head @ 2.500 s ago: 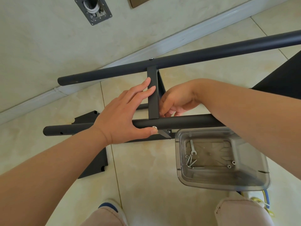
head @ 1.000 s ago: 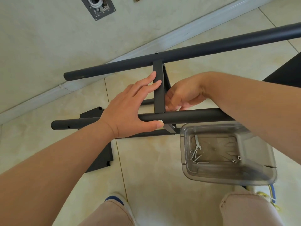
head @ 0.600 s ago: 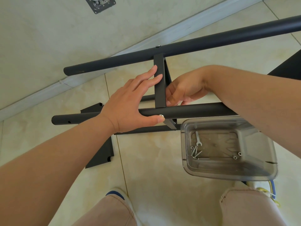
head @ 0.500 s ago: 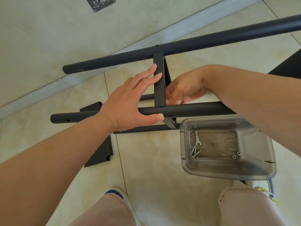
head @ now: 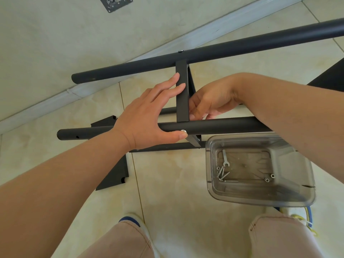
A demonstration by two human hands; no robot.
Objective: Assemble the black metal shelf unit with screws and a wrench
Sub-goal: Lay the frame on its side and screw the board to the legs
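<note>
Black shelf frame sits on the tiled floor (head: 176,192) by the wall: near tube (head: 214,126) and far tube (head: 223,50) joined by a flat crossbar (head: 181,101). Left hand (head: 147,118) spans the joint, straight fingers on the crossbar, thumb pressing the screw head (head: 183,130) on the near tube; right hand (head: 208,101) is curled behind the crossbar, its grip hidden, can't tell what it holds. Clear plastic bin (head: 309,183) stands just beside the near tube with a small wrench (head: 225,161) and loose screws (head: 221,173) at its left side, and a flat black panel (head: 115,174) lies under the left forearm.

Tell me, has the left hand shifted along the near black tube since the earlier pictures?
No. The left hand stays by the crossbar, thumb at the screw.
</note>
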